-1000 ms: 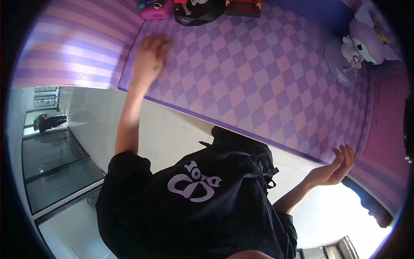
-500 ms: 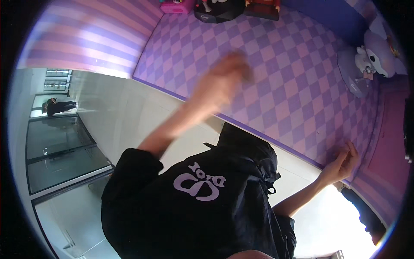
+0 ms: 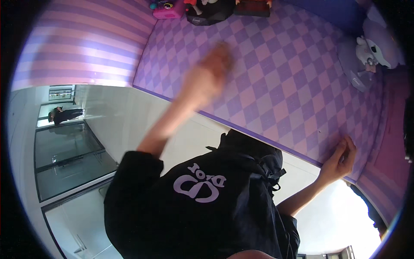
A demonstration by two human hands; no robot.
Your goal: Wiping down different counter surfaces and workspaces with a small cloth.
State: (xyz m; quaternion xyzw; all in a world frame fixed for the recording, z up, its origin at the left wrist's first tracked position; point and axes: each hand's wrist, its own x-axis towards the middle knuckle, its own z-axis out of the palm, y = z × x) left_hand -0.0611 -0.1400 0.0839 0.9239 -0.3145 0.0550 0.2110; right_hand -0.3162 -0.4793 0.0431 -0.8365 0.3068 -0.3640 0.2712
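Observation:
My left hand (image 3: 207, 75) is over the checkered purple-and-pink shelf surface (image 3: 276, 93), smeared by motion. Its fingers are too blurred to show whether anything is in them. At the right end of the shelf's front edge, my right hand (image 3: 338, 160) rests with its fingertips on the checkered surface. Those fingers are loosely bent, with a gap beside the thumb and nothing visible in it. A tiny pale speck (image 3: 319, 131) lies on the surface near the right hand.
Toy figures on a black base (image 3: 210, 17), a pink box (image 3: 169, 10) and a dark red base (image 3: 252, 8) stand at the back. A lilac-and-white figure (image 3: 371, 52) is at the far right. A striped panel (image 3: 86, 43) borders the left. Far left, a person (image 3: 64, 115) stands beyond glass cases.
My left hand has swept leftward and slightly farther back over the surface. My right hand stays at almost the same spot. The whole view has shifted a little.

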